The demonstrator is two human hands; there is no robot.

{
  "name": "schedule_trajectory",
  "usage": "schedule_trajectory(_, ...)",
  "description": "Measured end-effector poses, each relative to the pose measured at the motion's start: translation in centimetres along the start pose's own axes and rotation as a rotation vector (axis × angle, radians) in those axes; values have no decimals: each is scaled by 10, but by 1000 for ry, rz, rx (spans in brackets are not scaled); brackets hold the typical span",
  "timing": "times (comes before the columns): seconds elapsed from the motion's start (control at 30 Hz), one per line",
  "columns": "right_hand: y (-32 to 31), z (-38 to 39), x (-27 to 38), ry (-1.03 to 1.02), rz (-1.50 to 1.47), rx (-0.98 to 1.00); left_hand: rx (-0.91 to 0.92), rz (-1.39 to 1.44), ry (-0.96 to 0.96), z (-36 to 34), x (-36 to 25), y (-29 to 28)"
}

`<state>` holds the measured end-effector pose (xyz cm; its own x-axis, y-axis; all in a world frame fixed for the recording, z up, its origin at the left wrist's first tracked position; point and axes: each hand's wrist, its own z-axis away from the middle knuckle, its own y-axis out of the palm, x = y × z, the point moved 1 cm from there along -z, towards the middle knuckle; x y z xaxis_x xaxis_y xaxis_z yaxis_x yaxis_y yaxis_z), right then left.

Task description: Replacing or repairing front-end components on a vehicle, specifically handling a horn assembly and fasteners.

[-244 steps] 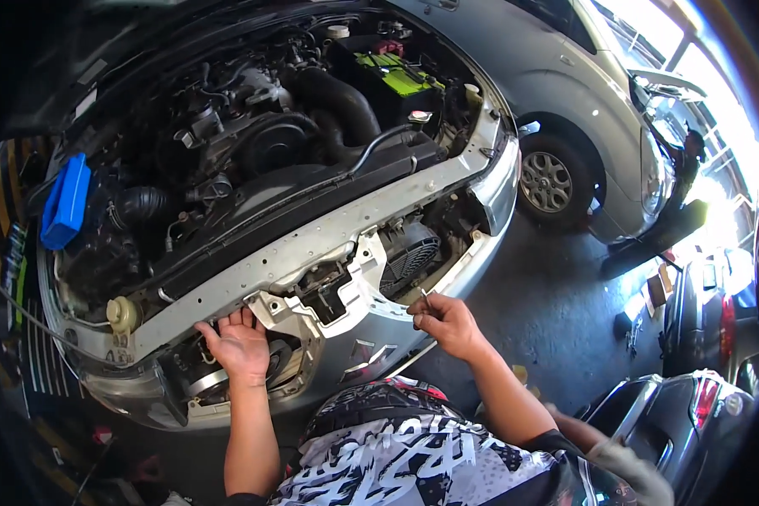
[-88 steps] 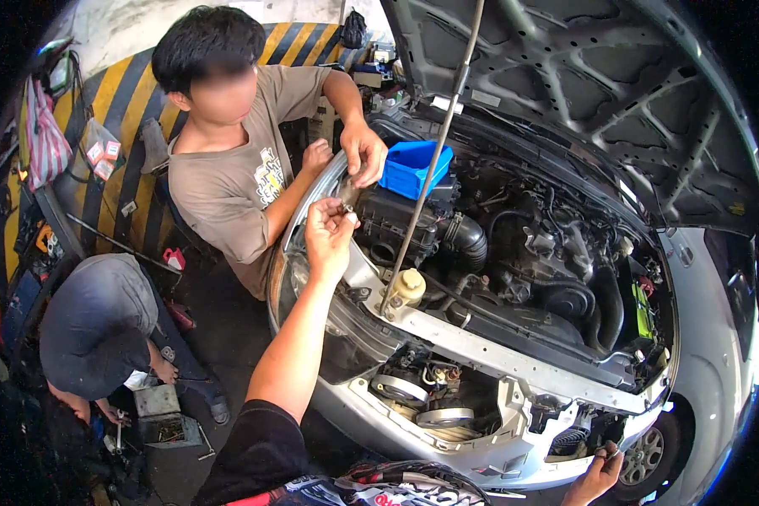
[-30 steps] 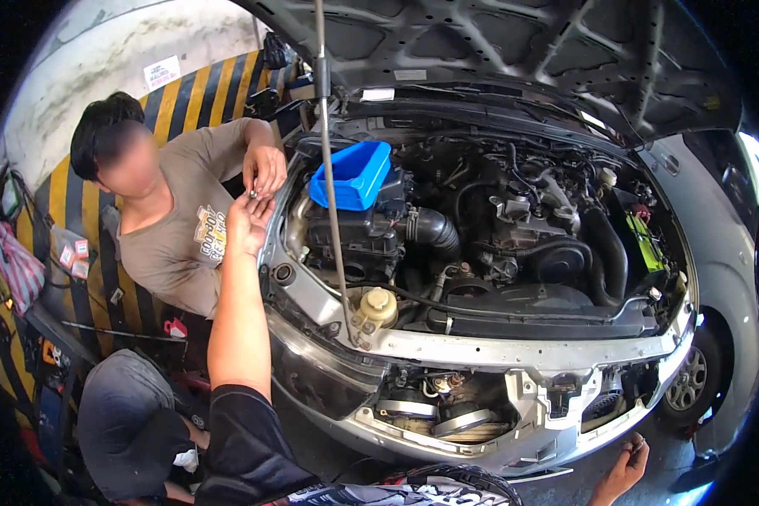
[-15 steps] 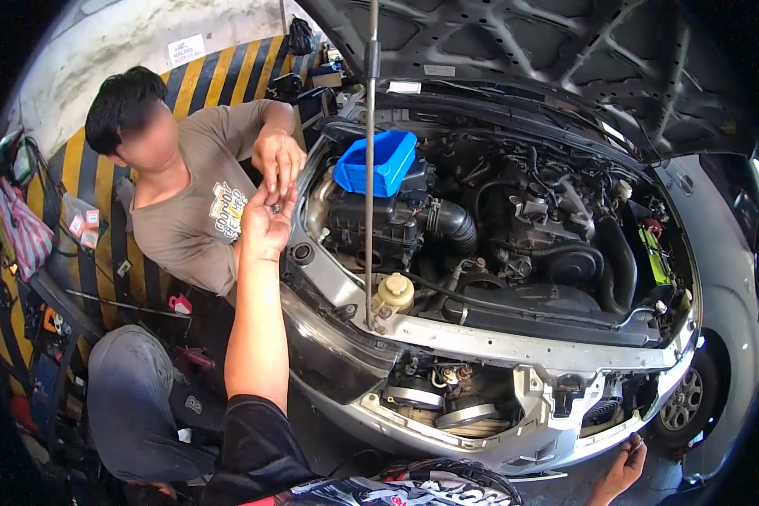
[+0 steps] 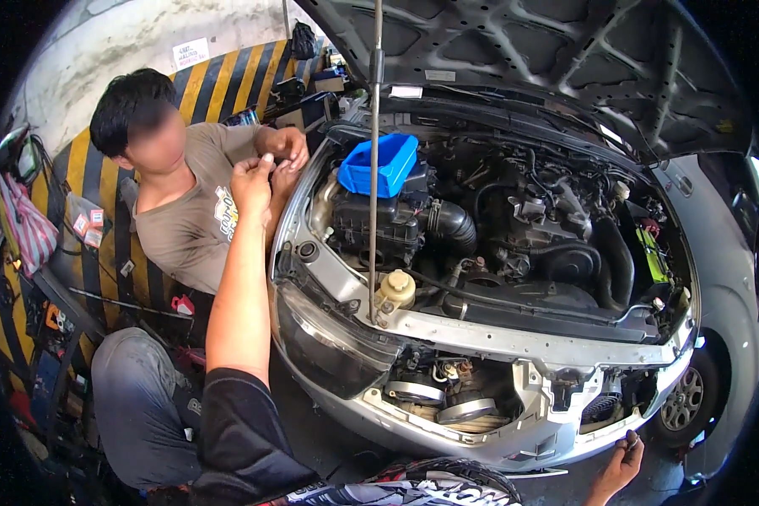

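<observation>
Two hands meet: left hand (image 5: 253, 179) touching co-worker's hand (image 5: 288, 148).

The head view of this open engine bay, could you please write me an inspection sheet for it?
Surface: silver front panel of the car, bumper off, bonnet raised on a prop rod.
Job's things: something small between the hands, too small to tell.
Clutter: blue bin resting on the engine; pale reservoir cap.
Hands: left hand raised, meeting a co-worker's hands; right hand low by the front corner, fingers curled.
Cables: hoses and wiring across the engine.
Surroundings: yellow-black striped wall; front wheel.
</observation>
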<state>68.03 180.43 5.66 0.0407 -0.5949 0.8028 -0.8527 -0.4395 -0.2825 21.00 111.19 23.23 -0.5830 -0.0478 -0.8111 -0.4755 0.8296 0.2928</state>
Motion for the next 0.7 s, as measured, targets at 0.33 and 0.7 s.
schedule_trajectory(0.33, -14, 16, 14, 21, 73, -33, 272, -798, 55, -14, 5, 24)
schedule_trajectory(0.7, 40, 35, 52, 254, -182, 174, 270, 629, -395, 141, -21, -60)
